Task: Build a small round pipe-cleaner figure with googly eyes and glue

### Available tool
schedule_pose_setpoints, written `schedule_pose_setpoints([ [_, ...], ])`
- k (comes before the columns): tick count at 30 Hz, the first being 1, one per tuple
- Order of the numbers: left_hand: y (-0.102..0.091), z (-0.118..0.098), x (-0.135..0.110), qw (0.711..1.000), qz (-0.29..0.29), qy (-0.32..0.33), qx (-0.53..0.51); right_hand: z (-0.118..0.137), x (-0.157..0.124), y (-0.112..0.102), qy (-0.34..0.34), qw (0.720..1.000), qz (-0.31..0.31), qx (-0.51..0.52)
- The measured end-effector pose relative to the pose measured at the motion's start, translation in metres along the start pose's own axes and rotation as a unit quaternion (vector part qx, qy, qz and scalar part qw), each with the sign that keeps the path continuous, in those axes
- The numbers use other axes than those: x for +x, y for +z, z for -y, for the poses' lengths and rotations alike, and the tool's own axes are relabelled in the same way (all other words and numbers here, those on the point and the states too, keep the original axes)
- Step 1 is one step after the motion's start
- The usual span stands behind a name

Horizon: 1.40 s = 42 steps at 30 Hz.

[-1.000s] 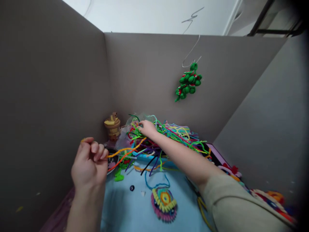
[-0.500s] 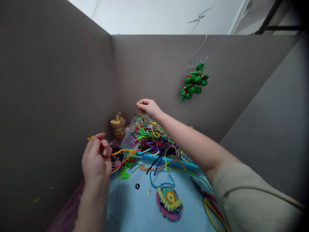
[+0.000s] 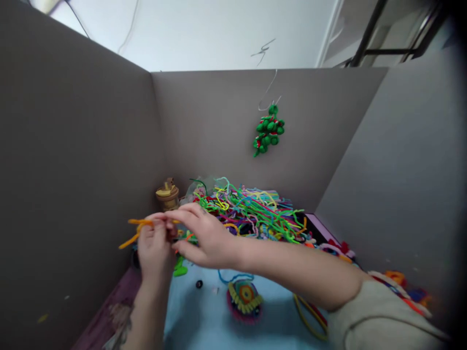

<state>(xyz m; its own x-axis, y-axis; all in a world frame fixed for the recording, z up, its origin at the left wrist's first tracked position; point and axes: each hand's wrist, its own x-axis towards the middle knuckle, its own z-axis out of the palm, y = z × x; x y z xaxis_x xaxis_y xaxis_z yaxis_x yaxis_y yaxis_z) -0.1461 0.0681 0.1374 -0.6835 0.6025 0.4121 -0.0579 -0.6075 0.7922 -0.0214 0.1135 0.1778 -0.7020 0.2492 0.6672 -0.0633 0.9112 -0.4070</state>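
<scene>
I pinch orange pipe cleaners in my left hand, above the left side of the blue tabletop, probably to bunch them together; my right hand meets it from the right, fingers bent, though I cannot tell whether they grip anything; a colourful pile lies at the far side, likely for easy reach; the pinched stems look thin, fuzzy and slightly bent, their ends spreading leftward.
</scene>
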Motion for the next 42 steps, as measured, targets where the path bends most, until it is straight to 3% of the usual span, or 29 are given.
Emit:
schedule_pose_setpoints([
  [2, -0.003, -0.015, 0.004, 0.994, -0.009, 0.018, -0.103, 0.001, -0.020, 0.000, 0.010, 0.998, -0.050, -0.047],
  [5, -0.003, -0.035, 0.003, 0.985, 0.016, 0.009, -0.170, 0.000, -0.043, -0.002, 0.028, 0.994, -0.064, -0.085],
  [11, 0.015, -0.046, -0.021, 0.980, 0.077, -0.035, -0.179, 0.013, -0.073, -0.014, 0.117, 0.987, -0.108, -0.006],
  [15, 0.022, -0.061, -0.048, 0.974, 0.123, -0.072, -0.176, 0.019, -0.102, -0.032, 0.219, 0.955, -0.189, 0.064],
  [17, 0.019, -0.072, -0.065, 0.971, 0.141, -0.093, -0.170, 0.023, -0.120, -0.041, 0.253, 0.943, -0.209, 0.048],
  [19, 0.013, -0.083, -0.083, 0.967, 0.164, -0.113, -0.162, 0.030, -0.141, -0.047, 0.290, 0.940, -0.178, 0.020],
  [22, -0.002, -0.087, -0.108, 0.967, 0.178, -0.131, -0.124, 0.048, -0.178, -0.049, 0.336, 0.937, -0.084, 0.036],
  [26, -0.024, -0.067, -0.125, 0.967, 0.196, -0.157, 0.034, 0.059, -0.226, -0.040, 0.343, 0.936, 0.042, -0.070],
  [28, -0.031, -0.049, -0.126, 0.934, 0.250, -0.148, 0.210, 0.051, -0.241, -0.034, 0.351, 0.925, 0.045, -0.142],
  [29, -0.033, -0.041, -0.126, 0.896, 0.269, -0.132, 0.329, 0.044, -0.246, -0.031, 0.362, 0.918, 0.027, -0.160],
  [32, -0.034, -0.023, -0.129, 0.718, 0.299, -0.082, 0.623, 0.024, -0.250, -0.022, 0.390, 0.908, -0.072, -0.138],
  [33, -0.034, -0.020, -0.132, 0.677, 0.301, -0.078, 0.667, 0.019, -0.250, -0.018, 0.398, 0.905, -0.102, -0.109],
  [34, -0.034, -0.018, -0.134, 0.656, 0.296, -0.072, 0.690, 0.015, -0.250, -0.014, 0.403, 0.902, -0.134, -0.080],
  [35, -0.034, -0.017, -0.137, 0.657, 0.284, -0.058, 0.696, 0.013, -0.250, -0.010, 0.405, 0.898, -0.163, -0.054],
  [36, -0.033, -0.015, -0.139, 0.677, 0.266, -0.037, 0.685, 0.011, -0.251, -0.006, 0.406, 0.894, -0.190, -0.032],
  [40, -0.032, 0.000, -0.153, 0.827, 0.198, 0.051, 0.524, 0.011, -0.257, 0.007, 0.395, 0.878, -0.270, 0.019],
  [41, -0.031, 0.006, -0.159, 0.845, 0.206, 0.054, 0.490, 0.012, -0.259, 0.008, 0.388, 0.876, -0.287, 0.026],
  [42, -0.030, 0.011, -0.166, 0.843, 0.231, 0.055, 0.482, 0.012, -0.260, 0.008, 0.378, 0.874, -0.304, 0.030],
])
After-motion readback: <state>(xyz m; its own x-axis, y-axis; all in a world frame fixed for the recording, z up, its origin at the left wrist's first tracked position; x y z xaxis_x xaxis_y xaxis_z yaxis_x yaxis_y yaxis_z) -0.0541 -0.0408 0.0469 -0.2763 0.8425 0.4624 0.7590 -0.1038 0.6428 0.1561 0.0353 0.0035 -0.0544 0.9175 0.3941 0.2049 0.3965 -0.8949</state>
